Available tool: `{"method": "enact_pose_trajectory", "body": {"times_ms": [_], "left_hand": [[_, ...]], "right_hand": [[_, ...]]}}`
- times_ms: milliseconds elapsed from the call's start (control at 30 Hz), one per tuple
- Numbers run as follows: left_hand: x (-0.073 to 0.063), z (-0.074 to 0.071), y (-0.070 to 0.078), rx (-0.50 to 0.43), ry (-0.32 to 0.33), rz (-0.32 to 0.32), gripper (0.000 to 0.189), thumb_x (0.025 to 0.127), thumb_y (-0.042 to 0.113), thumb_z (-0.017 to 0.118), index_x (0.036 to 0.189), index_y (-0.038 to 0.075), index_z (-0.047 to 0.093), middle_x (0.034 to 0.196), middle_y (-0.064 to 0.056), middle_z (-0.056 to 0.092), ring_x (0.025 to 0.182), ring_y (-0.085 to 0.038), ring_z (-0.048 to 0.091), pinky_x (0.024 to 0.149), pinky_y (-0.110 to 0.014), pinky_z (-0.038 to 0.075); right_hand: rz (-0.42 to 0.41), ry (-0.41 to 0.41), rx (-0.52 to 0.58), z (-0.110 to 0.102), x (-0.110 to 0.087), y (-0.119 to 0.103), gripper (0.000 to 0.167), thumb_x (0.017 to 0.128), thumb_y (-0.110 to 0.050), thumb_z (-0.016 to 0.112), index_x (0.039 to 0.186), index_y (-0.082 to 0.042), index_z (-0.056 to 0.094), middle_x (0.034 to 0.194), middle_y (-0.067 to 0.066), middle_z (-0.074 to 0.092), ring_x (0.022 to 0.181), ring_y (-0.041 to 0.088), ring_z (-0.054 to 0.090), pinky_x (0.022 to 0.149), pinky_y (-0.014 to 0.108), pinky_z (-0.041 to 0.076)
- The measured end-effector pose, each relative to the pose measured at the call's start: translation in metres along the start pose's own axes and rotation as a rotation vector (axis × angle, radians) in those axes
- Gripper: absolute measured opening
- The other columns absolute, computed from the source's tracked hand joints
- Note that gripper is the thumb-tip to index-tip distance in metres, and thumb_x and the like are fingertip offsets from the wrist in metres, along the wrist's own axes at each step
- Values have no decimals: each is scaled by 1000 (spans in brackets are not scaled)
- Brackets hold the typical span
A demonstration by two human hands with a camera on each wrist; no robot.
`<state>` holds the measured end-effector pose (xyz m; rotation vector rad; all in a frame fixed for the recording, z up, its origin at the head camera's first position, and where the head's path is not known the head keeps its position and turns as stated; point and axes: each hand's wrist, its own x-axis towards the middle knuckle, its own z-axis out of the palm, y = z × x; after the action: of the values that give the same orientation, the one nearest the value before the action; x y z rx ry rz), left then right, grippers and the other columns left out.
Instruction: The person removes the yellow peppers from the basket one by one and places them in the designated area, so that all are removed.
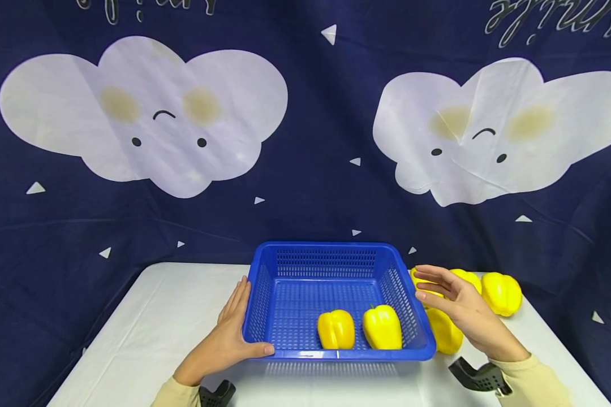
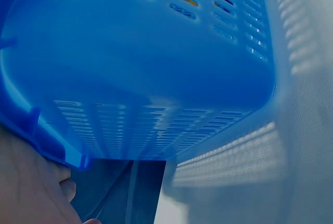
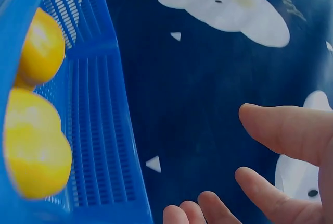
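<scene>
At the lower center of the frame, a blue slotted basket (image 1: pixel 331 245) rests on a white-covered table (image 1: pixel 183 316), with two yellow bell peppers (image 1: pixel 336 329) side by side near its front wall, a narrow gap between them. At least four more peppers (image 1: pixel 501 294) sit outside, clustered to the basket's right — the work looks partway along, with two inside and the others yet to be dealt with. A person's left hand (image 1: pixel 226 339) lies against the basket's left side, fingers straight, thumb over the front rim near the corner. The right hand (image 1: pixel 463 311) hovers above the outside cluster, fingers spread and slightly bent, gripping nothing — its fingertips apart from the basket in the right wrist view. Behind hangs a navy cloth (image 1: pixel 315 186) printed with clouds.
</scene>
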<state>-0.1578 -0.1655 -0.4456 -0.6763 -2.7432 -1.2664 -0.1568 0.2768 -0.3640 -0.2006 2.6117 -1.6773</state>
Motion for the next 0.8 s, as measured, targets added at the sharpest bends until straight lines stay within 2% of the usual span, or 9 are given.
{"method": "enact_pose_trajectory", "body": {"times_ms": [233,367,467,633,800], "left_hand": [[0,0,-1,-7,0,2,132,73,45,87,157,-10,1,165,-26,-6,151,-47,-5,110,-75,5],[0,0,-1,-7,0,-1,132,73,46,87,157,-9,1,166,-24,-7,151,-47,-5,109,-76,5],[-1,0,-1,-5,0,0,132,73,47,86,157,-9,1,166,-24,-8,151,-47,-5,109,-76,6],[0,0,-2,-3,1,6,132,74,48,86,157,-8,1,166,-23,-8,150,-47,-5,108,-77,6],[0,1,-3,-5,0,12,131,74,47,86,157,-8,1,166,-24,-8,150,-48,-5,108,-77,6]], "right_hand": [[-67,-73,29,16,14,-11,59,97,-24,70,146,-4,45,147,23,46,131,43,48,93,24,51],[-82,-104,29,26,23,-17,57,96,-24,71,145,-6,47,145,20,49,130,43,49,99,35,50],[-79,-130,26,32,30,-22,58,95,-24,71,144,-6,47,144,18,50,129,41,51,103,43,48],[-60,-178,38,43,41,-24,61,94,-25,73,145,-4,46,145,18,50,127,37,54,102,42,49],[-47,-215,33,54,51,-22,61,94,-25,73,144,-2,47,145,21,48,127,38,55,103,46,48]]}}
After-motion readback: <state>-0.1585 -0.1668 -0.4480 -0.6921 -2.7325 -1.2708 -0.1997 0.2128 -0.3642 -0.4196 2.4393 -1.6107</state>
